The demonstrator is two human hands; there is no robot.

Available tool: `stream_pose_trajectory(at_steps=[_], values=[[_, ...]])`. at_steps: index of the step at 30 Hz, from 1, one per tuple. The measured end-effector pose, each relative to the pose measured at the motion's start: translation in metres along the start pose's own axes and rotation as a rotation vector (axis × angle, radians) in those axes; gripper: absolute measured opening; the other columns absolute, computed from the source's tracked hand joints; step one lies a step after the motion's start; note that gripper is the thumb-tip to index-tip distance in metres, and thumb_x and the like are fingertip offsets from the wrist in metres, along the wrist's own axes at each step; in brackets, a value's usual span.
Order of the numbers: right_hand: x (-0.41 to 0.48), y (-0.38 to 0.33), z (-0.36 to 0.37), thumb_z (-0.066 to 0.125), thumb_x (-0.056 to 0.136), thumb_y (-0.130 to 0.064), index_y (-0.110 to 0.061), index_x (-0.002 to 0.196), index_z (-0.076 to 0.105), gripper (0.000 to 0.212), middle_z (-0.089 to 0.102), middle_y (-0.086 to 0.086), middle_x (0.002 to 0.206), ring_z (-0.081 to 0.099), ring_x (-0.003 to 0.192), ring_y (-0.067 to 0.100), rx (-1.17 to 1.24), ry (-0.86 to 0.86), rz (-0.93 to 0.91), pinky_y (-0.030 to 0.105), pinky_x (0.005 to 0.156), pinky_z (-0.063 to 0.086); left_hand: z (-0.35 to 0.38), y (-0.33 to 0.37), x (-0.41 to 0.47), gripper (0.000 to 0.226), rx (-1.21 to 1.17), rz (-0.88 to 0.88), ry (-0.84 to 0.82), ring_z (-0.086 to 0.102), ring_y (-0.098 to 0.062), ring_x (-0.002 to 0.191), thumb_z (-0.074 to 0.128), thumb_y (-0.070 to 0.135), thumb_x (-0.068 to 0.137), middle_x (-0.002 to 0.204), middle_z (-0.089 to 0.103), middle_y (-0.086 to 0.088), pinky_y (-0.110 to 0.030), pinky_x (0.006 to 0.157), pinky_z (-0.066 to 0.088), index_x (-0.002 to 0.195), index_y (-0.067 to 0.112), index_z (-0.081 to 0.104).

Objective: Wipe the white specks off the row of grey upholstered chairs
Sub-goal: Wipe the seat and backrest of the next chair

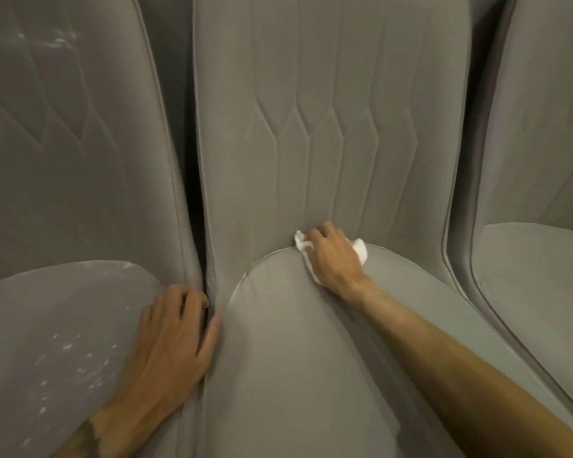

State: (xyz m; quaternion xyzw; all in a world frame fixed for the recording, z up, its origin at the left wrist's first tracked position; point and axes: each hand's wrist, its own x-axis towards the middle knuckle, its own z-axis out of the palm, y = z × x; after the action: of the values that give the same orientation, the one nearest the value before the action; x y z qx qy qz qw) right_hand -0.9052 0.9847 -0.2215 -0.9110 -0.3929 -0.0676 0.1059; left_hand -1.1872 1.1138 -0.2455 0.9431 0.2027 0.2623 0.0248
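Three grey upholstered chairs stand side by side. My right hand (pixel 333 256) grips a white cloth (pixel 361 251) and presses it into the crease where the middle chair's seat (pixel 295 342) meets its quilted backrest (pixel 328 110). My left hand (pixel 171 338) rests on the right edge of the left chair's seat (pixel 47 325), fingertips curled into the gap between the two chairs. White specks (pixel 70 347) dot the left seat, and more white specks smear the left backrest (pixel 57 43). A thin white line runs along the middle seat's back left edge.
A dark narrow gap (pixel 196 209) separates the left and middle chairs. The right chair (pixel 536 252) shows its seat and backrest at the right edge, with no specks that I can see.
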Motion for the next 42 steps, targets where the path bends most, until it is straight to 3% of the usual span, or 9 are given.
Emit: stream_pose_trajectory(at_steps=[4,8,15,20,23,26,33,36,42], values=[[-0.008,0.061,-0.003,0.048,0.099,-0.019,-0.008,0.121,0.053,0.025,0.049,0.017,0.128,0.052,0.11,0.04,-0.085,0.073,0.234,0.045,0.092,0.037,0.0,0.002,0.0,0.018,0.076,0.049,-0.037,0.046,-0.025,0.078,0.041,0.039,0.1,0.092,0.042,0.002,-0.043,0.068,0.043,0.094,0.024,0.048],[0.006,0.028,0.006,0.043,0.101,-0.01,-0.006,0.123,0.051,0.024,0.05,0.018,0.129,0.053,0.113,0.041,-0.019,0.06,0.386,0.046,0.096,0.036,-0.008,0.009,-0.002,0.017,0.057,0.019,-0.078,0.05,-0.028,0.081,0.045,0.033,0.101,0.095,0.048,-0.003,-0.045,0.07,0.047,0.093,0.019,0.052],[0.002,-0.075,0.023,0.031,0.109,-0.024,-0.01,0.124,0.053,0.03,0.051,0.016,0.132,0.053,0.117,0.037,0.071,-0.003,0.11,0.045,0.097,0.034,-0.004,0.006,0.0,0.018,0.058,0.06,-0.058,0.048,-0.025,0.082,0.046,0.03,0.103,0.097,0.049,-0.004,-0.042,0.071,0.046,0.093,0.017,0.054],[-0.03,-0.082,0.016,0.045,0.104,-0.025,-0.012,0.122,0.061,0.028,0.058,0.013,0.119,0.055,0.114,0.034,0.333,-0.089,-0.174,0.039,0.096,0.039,-0.006,0.007,-0.002,0.021,0.095,0.079,-0.056,0.051,-0.028,0.084,0.043,0.027,0.104,0.099,0.051,-0.008,-0.045,0.071,0.048,0.097,0.013,0.058],[-0.019,-0.067,0.008,0.034,0.106,-0.028,-0.016,0.133,0.053,0.035,0.055,0.008,0.127,0.051,0.121,0.029,0.252,-0.07,-0.03,0.038,0.096,0.036,-0.011,0.007,-0.004,0.021,0.072,0.066,-0.049,0.049,-0.025,0.083,0.041,0.027,0.105,0.099,0.049,-0.006,-0.043,0.072,0.048,0.096,0.015,0.056],[-0.009,-0.076,0.004,0.036,0.107,-0.025,-0.005,0.13,0.052,0.034,0.054,0.017,0.132,0.052,0.122,0.037,0.257,-0.053,0.123,0.042,0.101,0.039,-0.014,0.008,-0.007,0.02,0.033,0.057,-0.049,0.049,-0.022,0.084,0.039,0.028,0.104,0.099,0.049,-0.003,-0.041,0.074,0.05,0.096,0.018,0.055],[-0.085,-0.125,-0.003,0.04,0.105,-0.034,-0.018,0.114,0.059,0.026,0.063,0.008,0.113,0.063,0.104,0.032,0.287,-0.061,-0.127,0.042,0.085,0.044,-0.02,-0.006,-0.023,0.018,-0.014,0.159,-0.069,0.058,-0.029,0.093,0.049,0.013,0.1,0.113,0.06,-0.011,-0.041,0.08,0.051,0.11,0.01,0.063],[-0.101,-0.11,-0.015,0.05,0.104,-0.03,-0.016,0.118,0.062,0.024,0.064,0.008,0.116,0.06,0.106,0.026,0.391,-0.206,-0.29,0.029,0.084,0.037,-0.023,-0.011,-0.033,0.027,-0.024,0.199,-0.079,0.063,-0.036,0.103,0.05,0.006,0.098,0.126,0.063,-0.019,-0.046,0.09,0.054,0.121,0.001,0.065],[-0.058,-0.099,-0.01,0.047,0.105,-0.023,-0.001,0.122,0.057,0.029,0.057,0.021,0.127,0.054,0.117,0.038,0.422,-0.048,0.094,0.038,0.095,0.036,-0.031,-0.018,-0.052,0.036,-0.054,0.266,-0.077,0.068,-0.043,0.116,0.057,0.001,0.093,0.128,0.066,-0.028,-0.054,0.099,0.056,0.126,-0.011,0.066]])
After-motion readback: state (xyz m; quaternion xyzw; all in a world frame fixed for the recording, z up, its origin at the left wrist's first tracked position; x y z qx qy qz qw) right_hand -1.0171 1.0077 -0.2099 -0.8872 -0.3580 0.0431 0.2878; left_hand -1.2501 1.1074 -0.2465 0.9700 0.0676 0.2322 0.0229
